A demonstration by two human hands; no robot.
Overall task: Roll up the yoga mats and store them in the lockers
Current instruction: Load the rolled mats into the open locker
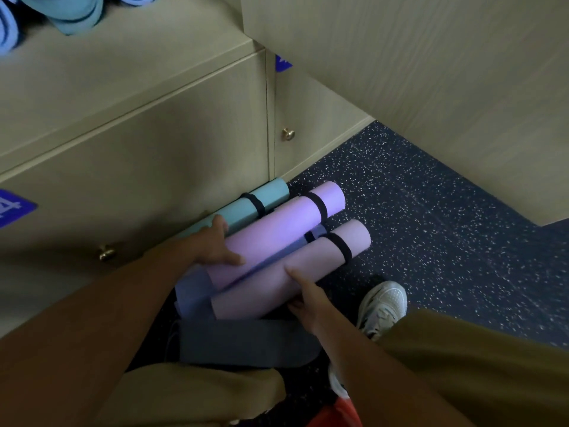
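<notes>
Two bare forearms are seen reaching down from the bottom edge toward a cluster of rolled yoga mats on the speckled dark floor [431,211]. Nearest the viewer, a dark grey mat [246,343] is laid flat across the pile's near end, beside a white sneaker [383,306]. The right hand [304,300] is placed on the near end of the pale lilac mat [292,269], its forefinger stretched along the roll and its thumb tucked under the end, so the mat is lightly pinched. The left hand [215,245] is rested on the brighter purple mat [277,226], fingers spread and mostly straight across its top, thumb reaching toward the teal mat [249,208]. Between the two lilac rolls a blue-grey mat [192,292] is partly hidden; whether it is fully rolled cannot be told. Each visible roll is bound near its far end by a black strap [318,204]. The teal mat is laid against the base of the beige locker [138,167], whose doors are closed, with a brass knob [106,252] and a blue label [14,208] on the near door. Farther up, more blue mats [70,13] are kept on the locker top.
</notes>
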